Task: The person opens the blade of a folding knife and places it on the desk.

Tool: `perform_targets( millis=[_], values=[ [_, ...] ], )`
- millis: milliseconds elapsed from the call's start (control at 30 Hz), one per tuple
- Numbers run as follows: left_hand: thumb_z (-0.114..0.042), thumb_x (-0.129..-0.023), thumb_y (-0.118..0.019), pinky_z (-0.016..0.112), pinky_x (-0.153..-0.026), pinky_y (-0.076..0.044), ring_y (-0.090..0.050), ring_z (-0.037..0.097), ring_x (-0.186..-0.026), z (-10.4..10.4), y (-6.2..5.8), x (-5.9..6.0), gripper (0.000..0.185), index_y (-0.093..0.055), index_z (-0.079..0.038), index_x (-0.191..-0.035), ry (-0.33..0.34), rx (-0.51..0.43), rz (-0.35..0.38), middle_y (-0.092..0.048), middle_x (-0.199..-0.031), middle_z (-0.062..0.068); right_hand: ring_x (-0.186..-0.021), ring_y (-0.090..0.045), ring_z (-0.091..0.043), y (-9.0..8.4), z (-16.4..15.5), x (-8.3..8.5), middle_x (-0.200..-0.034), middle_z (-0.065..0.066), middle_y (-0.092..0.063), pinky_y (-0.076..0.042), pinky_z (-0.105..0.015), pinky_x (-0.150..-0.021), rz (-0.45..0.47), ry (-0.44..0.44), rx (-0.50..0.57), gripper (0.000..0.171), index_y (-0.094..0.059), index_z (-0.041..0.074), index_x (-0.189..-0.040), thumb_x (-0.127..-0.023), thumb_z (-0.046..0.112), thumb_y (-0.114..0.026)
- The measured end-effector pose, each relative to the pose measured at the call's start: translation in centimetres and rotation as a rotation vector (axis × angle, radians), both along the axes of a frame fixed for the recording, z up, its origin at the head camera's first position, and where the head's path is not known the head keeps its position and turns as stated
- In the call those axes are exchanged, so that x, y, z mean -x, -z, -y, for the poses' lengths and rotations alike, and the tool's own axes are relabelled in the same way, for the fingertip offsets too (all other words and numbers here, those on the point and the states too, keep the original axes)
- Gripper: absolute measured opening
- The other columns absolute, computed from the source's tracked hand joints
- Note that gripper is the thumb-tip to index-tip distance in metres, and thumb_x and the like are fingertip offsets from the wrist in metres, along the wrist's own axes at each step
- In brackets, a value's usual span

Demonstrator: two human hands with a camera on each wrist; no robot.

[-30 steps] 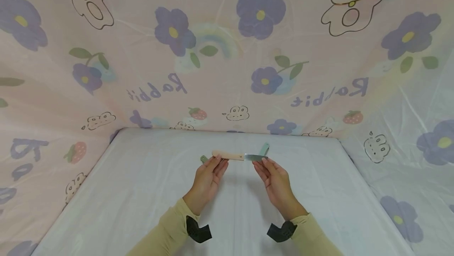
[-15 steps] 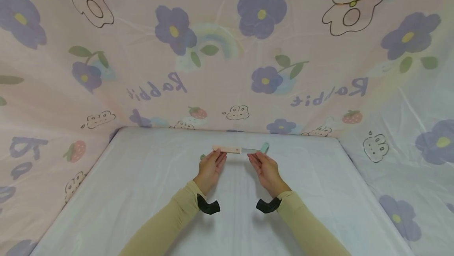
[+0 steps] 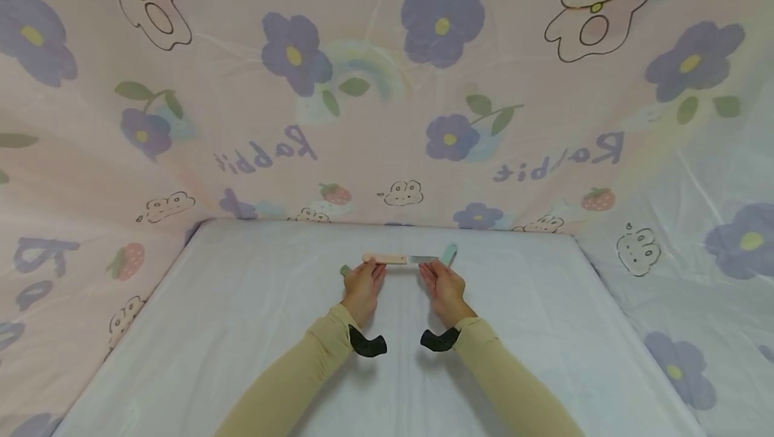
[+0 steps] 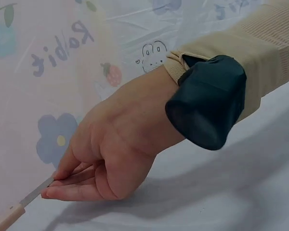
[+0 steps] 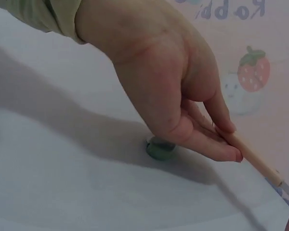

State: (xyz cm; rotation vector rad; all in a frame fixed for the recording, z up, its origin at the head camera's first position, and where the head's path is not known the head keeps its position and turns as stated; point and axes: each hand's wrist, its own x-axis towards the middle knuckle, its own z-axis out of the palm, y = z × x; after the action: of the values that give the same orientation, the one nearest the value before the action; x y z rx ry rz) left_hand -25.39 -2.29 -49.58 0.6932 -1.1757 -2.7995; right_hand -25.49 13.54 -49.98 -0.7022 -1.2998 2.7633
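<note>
A small knife (image 3: 390, 259) with a pale peach handle is stretched level between the two hands. My left hand (image 3: 363, 288) pinches the handle end between thumb and fingers; the right wrist view shows this grip on the handle (image 5: 255, 158). At the other end, my right hand (image 3: 447, 288) pinches the blade (image 3: 421, 259) near its tip, as the left wrist view shows on the blade (image 4: 37, 191). A green object (image 3: 345, 270) lies just beyond the left hand, mostly hidden. Behind the right hand's fingers lies a mint-green strip-shaped object (image 3: 449, 253), partly covered.
A white sheet covers the table (image 3: 254, 329). Patterned cloth walls (image 3: 375, 114) with flowers and rabbits rise at the back and both sides. Black wrist mounts (image 3: 367, 343) sit at both sleeve cuffs.
Both hands have moved farther from the body with the knife, and the right hand has shifted left. The grips on handle and blade stay the same.
</note>
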Motion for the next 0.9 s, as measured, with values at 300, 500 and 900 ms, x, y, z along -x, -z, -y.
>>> perform_targets(
  millis=[300,500,900],
  values=[
    [0.002,-0.095,-0.047,0.043,-0.099,-0.039,-0.044,0.042,-0.119,-1.1,0.6,0.9,0.042,-0.032,0.019,-0.131,-0.02,-0.034,0.019,-0.042,-0.127,0.037,-0.098,-0.063,-0.025,1.1,0.0,0.5,-0.108,-0.021,-0.058,-0.047,-0.034,-0.09,0.074,0.048,0.002,0.037,-0.044,-0.012,-0.127,-0.092,-0.002,-0.052],
    [-0.001,-0.096,-0.048,0.042,-0.094,-0.043,-0.05,0.039,-0.114,-1.9,0.9,0.9,0.039,-0.038,0.018,-0.128,-0.036,0.058,0.062,-0.048,-0.122,0.035,-0.097,-0.062,-0.027,1.6,0.2,1.1,-0.111,-0.025,-0.056,-0.049,-0.035,-0.087,0.09,0.07,-0.033,0.035,-0.045,-0.014,-0.124,-0.092,-0.004,-0.051],
    [-0.001,-0.096,-0.045,0.042,-0.09,-0.046,-0.056,0.035,-0.108,-1.9,1.0,1.0,0.032,-0.044,0.017,-0.122,0.056,0.203,0.123,-0.055,-0.115,0.032,-0.097,-0.063,-0.027,1.6,0.6,1.7,-0.109,-0.024,-0.06,-0.052,-0.033,-0.081,0.159,0.039,-0.144,0.029,-0.051,-0.011,-0.118,-0.092,-0.001,-0.053]
  ],
)
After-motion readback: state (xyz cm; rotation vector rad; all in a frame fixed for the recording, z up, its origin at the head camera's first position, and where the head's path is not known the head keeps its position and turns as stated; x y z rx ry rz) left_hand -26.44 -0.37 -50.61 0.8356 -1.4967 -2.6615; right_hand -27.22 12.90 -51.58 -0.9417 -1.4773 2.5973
